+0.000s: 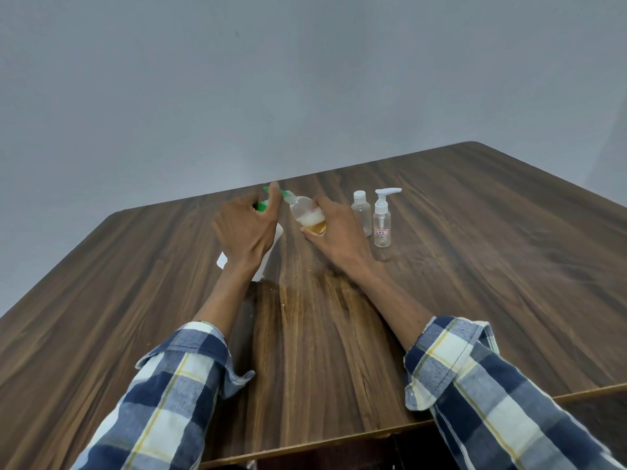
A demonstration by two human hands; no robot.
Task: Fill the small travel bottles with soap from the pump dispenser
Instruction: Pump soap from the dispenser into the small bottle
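Over the table (475, 266), both hands curl: left hand (246, 232) atop dispenser (271, 239), right hand (334, 232) tilting bottle (305, 212).

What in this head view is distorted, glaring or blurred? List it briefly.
Head view: the wide-angle lens bends the wooden table edges; soft even light, faint shadows under the forearms, a dull sheen on the wood near the spray bottle; slight softness around the left hand on the pump dispenser; the sleeves look stretched.

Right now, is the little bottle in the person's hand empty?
No, the tilted little bottle held in the right hand has white foam and some yellowish soap at its lower end.
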